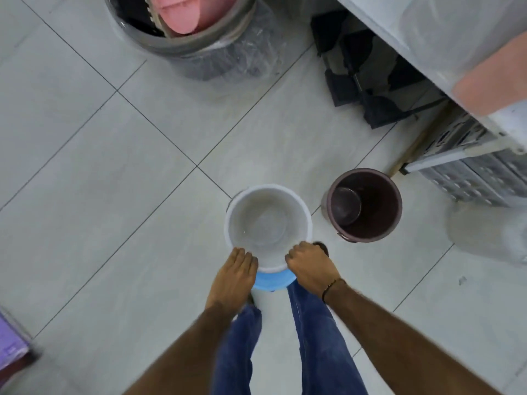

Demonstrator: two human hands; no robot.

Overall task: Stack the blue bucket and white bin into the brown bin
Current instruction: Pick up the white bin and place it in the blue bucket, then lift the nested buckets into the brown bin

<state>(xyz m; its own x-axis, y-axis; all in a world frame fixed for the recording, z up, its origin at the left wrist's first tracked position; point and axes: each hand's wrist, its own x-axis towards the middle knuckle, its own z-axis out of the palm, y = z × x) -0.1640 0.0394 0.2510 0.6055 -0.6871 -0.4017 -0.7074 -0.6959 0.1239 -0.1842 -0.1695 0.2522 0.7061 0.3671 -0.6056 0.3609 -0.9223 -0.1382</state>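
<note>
A round white bin (268, 195) stands upright in front of my legs, its mouth open toward me. My left hand (235, 276) grips its near rim on the left and my right hand (309, 270) grips the near rim on the right. A strip of the blue bucket (272, 280) shows just below the white bin's near edge, between my hands; most of it is hidden. The brown bin (368, 178) stands upright on the floor to the right of the white bin, apart from it, with a smaller round dark container inside.
A large grey bin (182, 49) wrapped in clear plastic, holding pink items, stands at the far middle. Dark folded items (368, 78) and grey crates (470, 172) lie under a shelf at the right. A purple object (11, 343) sits at the left edge. Grey floor tiles stretch to the left.
</note>
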